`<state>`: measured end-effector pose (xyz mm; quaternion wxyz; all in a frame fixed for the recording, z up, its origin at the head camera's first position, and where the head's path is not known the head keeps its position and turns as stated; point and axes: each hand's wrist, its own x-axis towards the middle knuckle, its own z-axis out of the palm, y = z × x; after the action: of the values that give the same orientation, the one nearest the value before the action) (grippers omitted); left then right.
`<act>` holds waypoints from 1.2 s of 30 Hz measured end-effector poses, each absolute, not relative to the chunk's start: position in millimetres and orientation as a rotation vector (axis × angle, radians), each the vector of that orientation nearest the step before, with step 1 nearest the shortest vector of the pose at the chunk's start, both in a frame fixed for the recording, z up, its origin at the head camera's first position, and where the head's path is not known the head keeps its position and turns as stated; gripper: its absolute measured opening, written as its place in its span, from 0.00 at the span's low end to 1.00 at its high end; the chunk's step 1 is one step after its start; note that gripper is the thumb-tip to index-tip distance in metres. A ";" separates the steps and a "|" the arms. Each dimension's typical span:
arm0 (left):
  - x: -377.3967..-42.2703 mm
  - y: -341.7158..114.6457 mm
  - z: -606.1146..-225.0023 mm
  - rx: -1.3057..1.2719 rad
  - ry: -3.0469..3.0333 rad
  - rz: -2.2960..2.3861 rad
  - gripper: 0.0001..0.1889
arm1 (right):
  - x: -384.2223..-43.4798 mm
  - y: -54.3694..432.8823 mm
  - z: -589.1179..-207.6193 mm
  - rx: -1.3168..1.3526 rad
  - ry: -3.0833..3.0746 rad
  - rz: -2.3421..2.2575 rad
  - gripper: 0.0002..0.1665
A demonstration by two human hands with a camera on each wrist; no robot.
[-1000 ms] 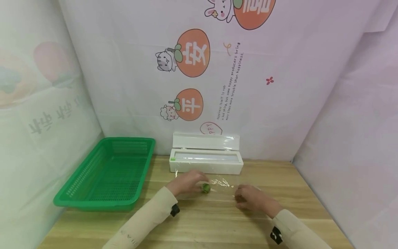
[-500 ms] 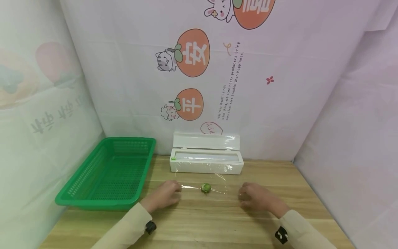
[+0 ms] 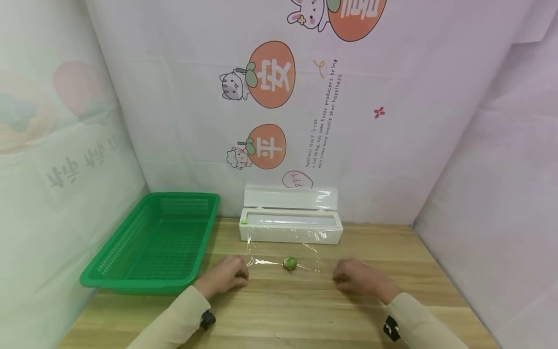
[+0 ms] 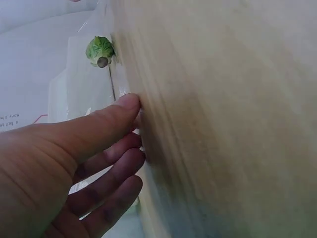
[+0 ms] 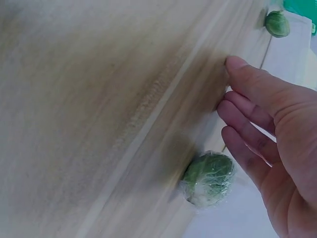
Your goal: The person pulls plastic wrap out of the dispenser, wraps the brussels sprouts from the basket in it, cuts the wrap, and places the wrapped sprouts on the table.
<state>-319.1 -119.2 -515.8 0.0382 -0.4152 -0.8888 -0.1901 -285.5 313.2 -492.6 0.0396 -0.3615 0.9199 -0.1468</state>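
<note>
A Brussels sprout (image 3: 289, 263) sits in the middle of a sheet of clear plastic wrap (image 3: 266, 252) that runs from the white dispenser (image 3: 291, 235) to the table. At the wrap's left edge is my left hand (image 3: 224, 276), its fingers loosely bent and the thumb apart from them in the left wrist view. Right of the sheet, my right hand (image 3: 359, 278) rests low over the table, fingers relaxed. A second sprout, wrapped in film (image 5: 208, 179), lies beside its little finger; the hand hides it from the head view.
A green plastic basket (image 3: 192, 252) stands at the left of the wooden table (image 3: 287, 320). Behind the dispenser body rises its raised lid (image 3: 290, 198). Printed white cloth (image 3: 357, 145) encloses the back and both sides.
My left hand has drawn back leftward from beside the sprout to the wrap's left edge. My right hand has shifted slightly. The sprout stays in place.
</note>
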 end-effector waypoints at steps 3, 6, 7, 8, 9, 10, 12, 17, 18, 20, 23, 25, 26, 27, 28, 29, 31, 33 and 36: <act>-318.3 -119.1 -516.0 -1.244 -2.732 -0.597 0.02 | -287.9 313.7 -495.7 -1.129 2.833 -0.452 0.06; -317.6 -118.9 -516.1 -1.231 -2.715 -0.570 0.02 | -290.7 314.7 -497.8 -1.142 2.844 -0.454 0.07; -317.2 -118.8 -516.4 -1.235 -2.702 -0.560 0.02 | -291.4 315.0 -498.3 -1.146 2.844 -0.457 0.06; -317.1 -118.7 -516.9 -1.244 -2.688 -0.544 0.03 | -292.2 315.5 -499.2 -1.153 2.843 -0.459 0.06; -317.1 -118.4 -517.3 -1.251 -2.680 -0.525 0.04 | -293.0 315.8 -500.1 -1.160 2.844 -0.459 0.06; -317.2 -118.1 -517.7 -1.259 -2.671 -0.507 0.06 | -293.6 315.9 -500.7 -1.161 2.843 -0.457 0.06; -317.7 -117.2 -518.9 -1.269 -2.657 -0.480 0.10 | -294.3 315.9 -502.3 -1.171 2.855 -0.436 0.06; -320.2 -114.7 -521.8 -1.246 -2.654 -0.462 0.13 | -292.0 314.3 -505.7 -1.193 2.945 -0.337 0.07; -320.8 -114.1 -522.3 -1.239 -2.657 -0.464 0.12 | -291.2 314.0 -506.2 -1.193 2.962 -0.322 0.08; -321.8 -112.7 -523.2 -1.224 -2.672 -0.463 0.11 | -289.5 313.5 -506.8 -1.185 2.991 -0.299 0.08; -322.9 -110.6 -523.9 -1.210 -2.701 -0.456 0.11 | -288.4 312.7 -507.0 -1.169 3.013 -0.279 0.08; -322.9 -109.7 -524.5 -1.200 -2.718 -0.440 0.10 | -288.1 312.1 -507.1 -1.171 3.022 -0.280 0.08; -322.8 -109.3 -524.7 -1.196 -2.724 -0.434 0.10 | -288.0 312.0 -507.2 -1.170 3.025 -0.285 0.07; -322.2 -109.0 -524.8 -1.186 -2.732 -0.425 0.09 | -287.9 311.9 -507.3 -1.177 3.028 -0.287 0.07; -321.6 -108.6 -524.7 -1.179 -2.734 -0.422 0.08 | -287.8 312.0 -507.8 -1.178 3.031 -0.293 0.06; -321.0 -108.4 -524.8 -1.170 -2.740 -0.422 0.08 | -287.7 312.1 -508.0 -1.176 3.032 -0.303 0.06; -319.5 -107.4 -523.5 -1.137 -2.760 -0.427 0.07 | -287.8 312.6 -508.7 -1.165 3.035 -0.333 0.06; -318.4 -106.3 -521.3 -1.094 -2.782 -0.456 0.07 | -288.4 313.3 -508.7 -1.144 3.048 -0.363 0.06; -317.7 -104.0 -515.6 -1.028 -2.814 -0.504 0.08 | -289.7 314.5 -505.9 -1.088 3.058 -0.438 0.10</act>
<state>-317.7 -104.0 -515.6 0.0516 -0.3378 -0.9251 -0.1657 -289.7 314.5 -505.9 -0.0670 -0.3316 0.9315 -0.1334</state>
